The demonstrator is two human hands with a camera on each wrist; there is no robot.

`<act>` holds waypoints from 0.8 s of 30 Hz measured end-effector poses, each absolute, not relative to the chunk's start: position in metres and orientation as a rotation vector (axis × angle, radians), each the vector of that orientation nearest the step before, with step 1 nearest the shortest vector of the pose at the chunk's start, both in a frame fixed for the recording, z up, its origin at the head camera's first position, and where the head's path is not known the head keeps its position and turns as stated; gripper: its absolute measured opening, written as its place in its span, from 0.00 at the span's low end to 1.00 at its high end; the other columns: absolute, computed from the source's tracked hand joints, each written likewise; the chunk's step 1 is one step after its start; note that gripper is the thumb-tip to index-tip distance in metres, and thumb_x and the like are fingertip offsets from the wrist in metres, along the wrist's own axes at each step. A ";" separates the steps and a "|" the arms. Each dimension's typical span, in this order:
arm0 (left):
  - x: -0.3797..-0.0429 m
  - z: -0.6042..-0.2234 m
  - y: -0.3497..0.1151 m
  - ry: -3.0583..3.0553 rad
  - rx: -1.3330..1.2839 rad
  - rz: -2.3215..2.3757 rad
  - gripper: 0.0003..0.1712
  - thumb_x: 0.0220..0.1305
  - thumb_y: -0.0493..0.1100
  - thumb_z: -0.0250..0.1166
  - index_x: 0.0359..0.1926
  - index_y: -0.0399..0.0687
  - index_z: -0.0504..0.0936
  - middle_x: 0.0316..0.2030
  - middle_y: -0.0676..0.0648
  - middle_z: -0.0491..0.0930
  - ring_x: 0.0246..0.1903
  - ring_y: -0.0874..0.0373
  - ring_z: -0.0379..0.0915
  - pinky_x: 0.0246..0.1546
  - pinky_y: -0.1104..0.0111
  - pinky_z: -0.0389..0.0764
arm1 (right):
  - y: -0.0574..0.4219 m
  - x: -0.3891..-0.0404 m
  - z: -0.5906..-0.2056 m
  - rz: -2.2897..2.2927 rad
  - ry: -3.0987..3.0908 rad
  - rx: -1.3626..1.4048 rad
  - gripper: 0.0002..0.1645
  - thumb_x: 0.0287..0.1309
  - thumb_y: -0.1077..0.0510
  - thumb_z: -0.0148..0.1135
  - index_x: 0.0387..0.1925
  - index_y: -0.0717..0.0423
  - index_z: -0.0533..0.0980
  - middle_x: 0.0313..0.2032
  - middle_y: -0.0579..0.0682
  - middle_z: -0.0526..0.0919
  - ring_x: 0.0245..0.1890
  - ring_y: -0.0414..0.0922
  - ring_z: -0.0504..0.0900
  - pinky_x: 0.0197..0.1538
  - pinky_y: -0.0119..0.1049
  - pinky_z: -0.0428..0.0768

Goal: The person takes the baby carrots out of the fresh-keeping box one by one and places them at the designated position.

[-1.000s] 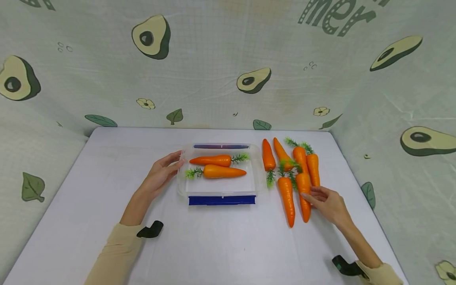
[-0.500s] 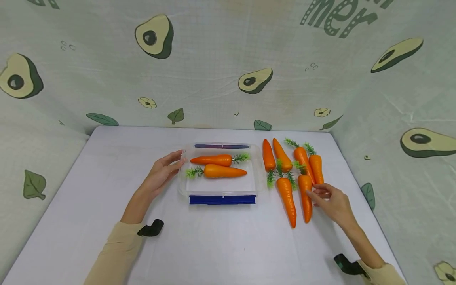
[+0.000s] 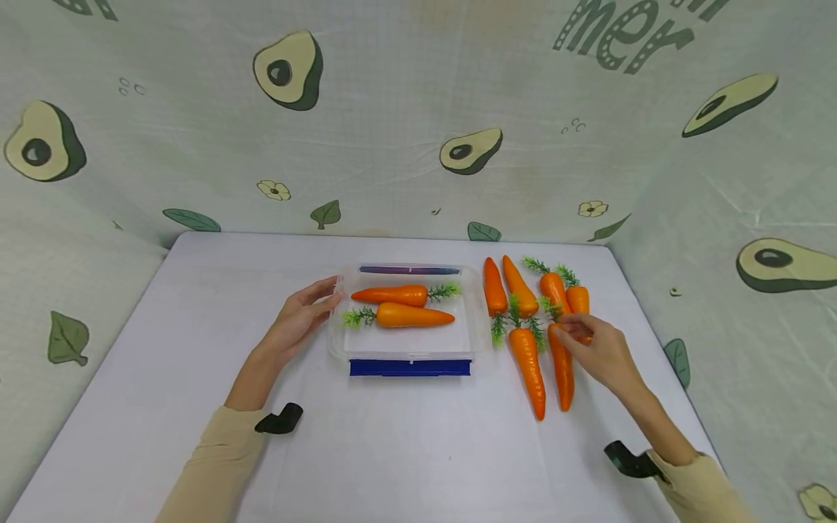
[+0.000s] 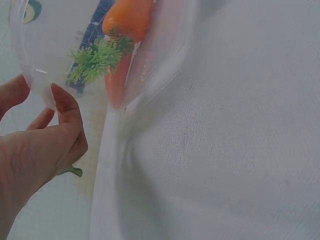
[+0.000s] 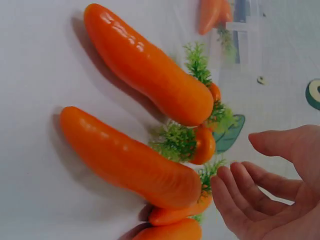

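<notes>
A clear plastic food box (image 3: 400,347) with blue clips lies on the table, two toy carrots with green tops inside it: one carrot (image 3: 392,294) behind, another carrot (image 3: 413,316) in front. My left hand (image 3: 302,319) pinches the box's left rim between thumb and fingers, as the left wrist view also shows. To the right of the box lie several more toy carrots. Over the leafy end of the front right carrot (image 3: 562,372) hovers my right hand (image 3: 600,350). In the right wrist view its thumb and fingers (image 5: 262,202) stand apart, nothing held between them.
Beside that carrot lies another (image 3: 528,370), tip toward me. Two carrots (image 3: 495,287) point away near the box's right side, and two more (image 3: 554,290) lie farther back. A white cloth covers the table (image 3: 392,450); a printed curtain (image 3: 379,131) hangs behind it.
My right hand has shifted from beside the front right carrot's middle up toward its leafy end. The back right carrots were nudged slightly. The left hand and box stay put.
</notes>
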State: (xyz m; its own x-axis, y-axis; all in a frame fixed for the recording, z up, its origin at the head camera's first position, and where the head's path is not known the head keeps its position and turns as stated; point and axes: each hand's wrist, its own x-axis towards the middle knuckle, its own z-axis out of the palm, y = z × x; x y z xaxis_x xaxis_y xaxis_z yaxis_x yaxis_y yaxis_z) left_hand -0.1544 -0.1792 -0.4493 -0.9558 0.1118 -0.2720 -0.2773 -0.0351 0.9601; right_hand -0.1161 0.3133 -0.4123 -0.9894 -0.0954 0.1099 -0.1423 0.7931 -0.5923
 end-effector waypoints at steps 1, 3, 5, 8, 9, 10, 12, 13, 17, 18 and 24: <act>-0.154 -0.449 -0.179 1.973 -0.178 2.077 0.34 0.75 0.46 0.63 0.77 0.47 0.65 0.74 0.43 0.60 0.64 0.56 0.64 0.68 0.69 0.69 | 0.310 -0.118 -0.410 0.974 -2.898 0.213 0.19 0.68 0.59 0.68 0.51 0.71 0.80 0.41 0.61 0.85 0.41 0.58 0.85 0.39 0.17 0.77; -0.154 -0.449 -0.180 1.970 -0.183 2.080 0.34 0.75 0.46 0.63 0.77 0.47 0.65 0.73 0.43 0.60 0.63 0.56 0.64 0.67 0.70 0.70 | 0.304 -0.123 -0.404 0.991 -2.882 0.258 0.19 0.68 0.58 0.68 0.51 0.71 0.80 0.42 0.61 0.85 0.42 0.57 0.85 0.42 0.16 0.76; -0.154 -0.449 -0.180 1.968 -0.187 2.079 0.34 0.76 0.46 0.63 0.77 0.47 0.65 0.73 0.43 0.60 0.62 0.57 0.65 0.67 0.70 0.70 | 0.298 -0.127 -0.399 1.010 -2.868 0.297 0.19 0.68 0.59 0.68 0.51 0.71 0.80 0.42 0.62 0.86 0.42 0.58 0.85 0.43 0.15 0.76; -0.154 -0.448 -0.180 1.970 -0.187 2.074 0.34 0.76 0.47 0.63 0.77 0.47 0.65 0.73 0.42 0.60 0.61 0.58 0.64 0.68 0.69 0.69 | 0.289 -0.133 -0.393 1.016 -2.859 0.344 0.19 0.67 0.59 0.69 0.52 0.70 0.80 0.43 0.62 0.86 0.42 0.58 0.86 0.43 0.20 0.79; -0.154 -0.448 -0.180 1.973 -0.183 2.071 0.34 0.76 0.47 0.63 0.77 0.47 0.65 0.73 0.42 0.60 0.61 0.57 0.64 0.68 0.69 0.69 | 0.286 -0.134 -0.391 1.014 -2.860 0.354 0.19 0.67 0.58 0.69 0.52 0.70 0.80 0.43 0.62 0.86 0.42 0.58 0.86 0.44 0.23 0.82; -0.154 -0.448 -0.180 1.976 -0.179 2.067 0.34 0.76 0.47 0.62 0.78 0.47 0.64 0.73 0.42 0.60 0.61 0.57 0.64 0.68 0.69 0.68 | 0.283 -0.136 -0.390 1.014 -2.860 0.370 0.19 0.67 0.59 0.69 0.52 0.70 0.80 0.44 0.63 0.86 0.43 0.59 0.86 0.45 0.28 0.84; -0.154 -0.447 -0.179 1.981 -0.176 2.063 0.34 0.76 0.47 0.63 0.78 0.47 0.64 0.74 0.42 0.60 0.62 0.57 0.64 0.68 0.69 0.68 | 0.277 -0.140 -0.387 1.018 -2.865 0.399 0.20 0.67 0.60 0.69 0.53 0.69 0.79 0.46 0.64 0.86 0.44 0.59 0.87 0.47 0.41 0.87; -0.153 -0.447 -0.179 1.985 -0.176 2.061 0.34 0.76 0.47 0.62 0.78 0.47 0.64 0.74 0.42 0.60 0.62 0.57 0.64 0.68 0.69 0.69 | 0.273 -0.142 -0.386 1.024 -2.869 0.414 0.20 0.67 0.60 0.69 0.54 0.69 0.79 0.46 0.64 0.86 0.44 0.60 0.87 0.48 0.47 0.86; -0.154 -0.448 -0.179 1.988 -0.183 2.058 0.35 0.76 0.48 0.63 0.78 0.47 0.64 0.74 0.42 0.60 0.64 0.56 0.64 0.68 0.69 0.69 | 0.260 -0.151 -0.381 1.042 -2.882 0.476 0.21 0.66 0.61 0.70 0.55 0.69 0.79 0.49 0.65 0.84 0.48 0.61 0.85 0.53 0.57 0.83; -0.154 -0.448 -0.179 1.988 -0.186 2.059 0.35 0.76 0.47 0.63 0.78 0.47 0.65 0.74 0.43 0.60 0.64 0.56 0.64 0.68 0.69 0.68 | 0.256 -0.153 -0.379 1.042 -2.888 0.492 0.21 0.66 0.60 0.70 0.55 0.68 0.79 0.49 0.65 0.84 0.49 0.61 0.84 0.54 0.58 0.82; -0.154 -0.448 -0.179 1.979 -0.181 2.069 0.34 0.76 0.46 0.62 0.77 0.47 0.65 0.74 0.42 0.60 0.64 0.55 0.63 0.71 0.65 0.66 | 0.234 -0.164 -0.373 1.050 -2.894 0.633 0.22 0.64 0.62 0.71 0.55 0.70 0.78 0.52 0.66 0.83 0.52 0.64 0.82 0.57 0.60 0.80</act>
